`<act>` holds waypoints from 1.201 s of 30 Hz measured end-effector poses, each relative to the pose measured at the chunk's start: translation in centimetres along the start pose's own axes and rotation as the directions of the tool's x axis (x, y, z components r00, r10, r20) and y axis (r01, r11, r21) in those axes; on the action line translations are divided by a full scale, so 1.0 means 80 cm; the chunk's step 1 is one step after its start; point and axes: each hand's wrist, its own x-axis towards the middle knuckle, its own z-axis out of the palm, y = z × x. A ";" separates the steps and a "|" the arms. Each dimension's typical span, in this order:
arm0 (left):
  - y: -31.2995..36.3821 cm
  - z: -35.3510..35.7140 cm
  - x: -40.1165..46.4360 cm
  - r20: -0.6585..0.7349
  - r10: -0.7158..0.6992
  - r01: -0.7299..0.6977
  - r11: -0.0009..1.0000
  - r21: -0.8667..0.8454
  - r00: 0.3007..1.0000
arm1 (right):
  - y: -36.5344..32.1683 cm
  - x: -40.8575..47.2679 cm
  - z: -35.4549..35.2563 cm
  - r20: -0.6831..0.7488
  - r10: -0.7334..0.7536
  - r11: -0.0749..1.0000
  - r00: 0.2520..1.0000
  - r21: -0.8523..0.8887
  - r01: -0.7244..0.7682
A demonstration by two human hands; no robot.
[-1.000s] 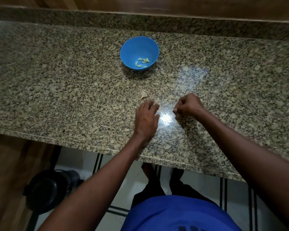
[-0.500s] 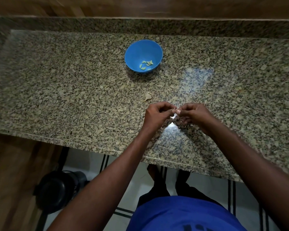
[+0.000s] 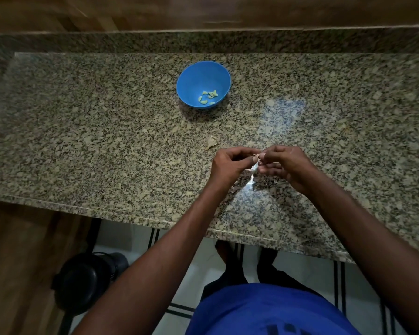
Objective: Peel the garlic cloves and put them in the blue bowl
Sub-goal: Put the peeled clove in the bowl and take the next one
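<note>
Both hands, left hand (image 3: pixel 230 163) and right hand (image 3: pixel 283 163), pinch one small garlic clove (image 3: pixel 256 156) between curled fingertips above the granite counter (image 3: pixel 107 141), near the blue bowl (image 3: pixel 194 78)

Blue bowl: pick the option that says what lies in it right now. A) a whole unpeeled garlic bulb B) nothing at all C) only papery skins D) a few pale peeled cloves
D: a few pale peeled cloves lie at the bottom of the blue bowl on the granite counter.
</note>
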 end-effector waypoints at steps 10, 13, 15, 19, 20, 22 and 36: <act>0.009 0.000 0.006 0.004 0.030 -0.031 0.999 0.029 1.000 | -0.010 0.002 0.006 0.033 0.062 0.993 0.998 0.098 -0.065; 0.009 0.002 0.006 0.009 0.055 -0.056 0.997 0.045 0.998 | -0.012 0.004 0.010 0.003 0.135 0.976 0.991 0.171 -0.133; 0.008 0.002 0.006 0.000 0.058 -0.058 0.997 0.049 0.998 | -0.012 0.005 0.012 0.006 0.186 0.958 0.983 0.221 -0.182; 0.005 0.003 0.005 -0.003 0.056 -0.056 0.997 0.043 0.998 | -0.013 0.006 0.017 0.024 0.237 0.943 0.971 0.233 -0.236; 0.005 0.003 0.005 -0.005 0.050 -0.050 0.998 0.044 0.999 | -0.013 0.006 0.019 0.018 0.241 0.944 0.970 0.227 -0.238; 0.004 0.003 0.004 -0.013 0.028 -0.028 0.999 0.038 1.000 | -0.012 0.008 0.022 0.008 0.236 0.949 0.972 0.215 -0.233; 0.013 0.003 0.010 0.048 -0.206 0.211 0.958 -0.195 0.977 | -0.011 0.006 0.017 0.048 0.018 0.998 0.999 -0.058 -0.015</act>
